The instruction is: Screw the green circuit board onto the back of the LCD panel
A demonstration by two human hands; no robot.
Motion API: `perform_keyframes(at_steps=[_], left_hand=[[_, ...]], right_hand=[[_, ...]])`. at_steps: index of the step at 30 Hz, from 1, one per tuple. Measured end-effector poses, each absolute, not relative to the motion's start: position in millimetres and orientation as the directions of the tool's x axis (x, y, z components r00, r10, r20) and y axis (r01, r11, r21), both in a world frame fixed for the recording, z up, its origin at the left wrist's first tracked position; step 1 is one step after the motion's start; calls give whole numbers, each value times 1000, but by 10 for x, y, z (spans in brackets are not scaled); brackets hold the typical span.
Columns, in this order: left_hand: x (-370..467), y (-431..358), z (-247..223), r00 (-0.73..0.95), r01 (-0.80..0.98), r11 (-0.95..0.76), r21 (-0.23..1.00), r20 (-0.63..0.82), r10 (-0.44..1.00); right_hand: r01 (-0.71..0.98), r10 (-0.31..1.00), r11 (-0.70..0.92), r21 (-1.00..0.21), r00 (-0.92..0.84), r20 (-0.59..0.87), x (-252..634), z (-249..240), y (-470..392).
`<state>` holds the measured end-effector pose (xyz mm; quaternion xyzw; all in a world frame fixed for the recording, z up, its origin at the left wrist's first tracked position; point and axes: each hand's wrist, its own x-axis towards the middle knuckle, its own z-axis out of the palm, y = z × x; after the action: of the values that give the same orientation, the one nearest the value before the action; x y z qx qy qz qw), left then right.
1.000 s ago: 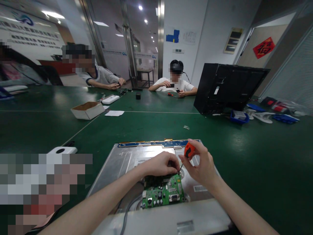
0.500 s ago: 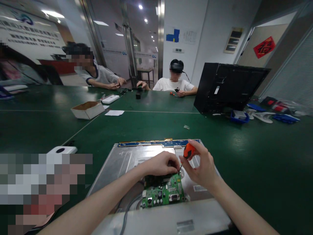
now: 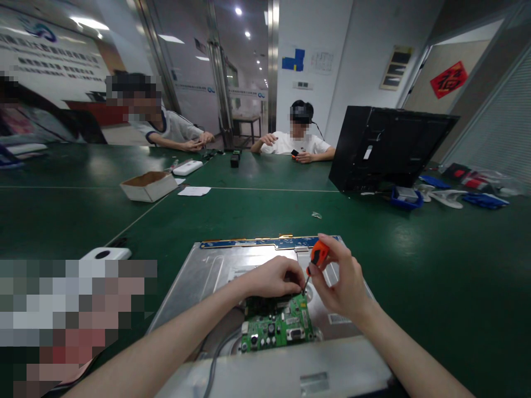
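Observation:
An orange-and-black screwdriver [image 3: 318, 255] is in my right hand [image 3: 345, 276], its handle between thumb and fingers. The shaft slants down to the far right corner of a green circuit board [image 3: 277, 327]. My left hand [image 3: 277, 276] is closed just beside the screwdriver tip, thumb and fingers pinched together; what they grip, if anything, is hidden. The board lies on the metal back of a display panel [image 3: 199, 276], which has a blue circuit strip [image 3: 249, 242] along its far edge. A grey cable [image 3: 213, 367] runs under my left forearm.
A black monitor casing [image 3: 385, 149] stands at the back right, with a blue tray [image 3: 405, 198] near it. An open cardboard box [image 3: 148, 187] and a white paper [image 3: 194, 191] lie to the left. Co-workers sit across the green table [image 3: 435, 265].
My right fingers have shifted slightly on the screwdriver handle, while its tip stays at the board corner. My left hand has not moved. The co-worker opposite has drawn a hand back from a small black block.

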<state>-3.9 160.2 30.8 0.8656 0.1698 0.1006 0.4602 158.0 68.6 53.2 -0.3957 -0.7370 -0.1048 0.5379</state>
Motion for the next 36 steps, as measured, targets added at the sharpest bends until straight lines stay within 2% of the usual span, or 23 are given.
perform_keyframes(at_steps=[6,17,28,36], left_hand=[[-35,1599,314,914,201,-518,831,31,404],[-38,1607,306,929,194,-532,824,20,370],[-36,1599,337,912,219,-561,798,38,409],[-32,1600,317,925,189,-519,834,27,379]], right_hand=[[705,445,660,-259,-89,891,1569,522,725],[684,496,670,-289,-122,860,1588,549,673],[724,459,639,-259,-89,884,1564,518,719],[686,518,662,-302,-127,846,1593,551,668]])
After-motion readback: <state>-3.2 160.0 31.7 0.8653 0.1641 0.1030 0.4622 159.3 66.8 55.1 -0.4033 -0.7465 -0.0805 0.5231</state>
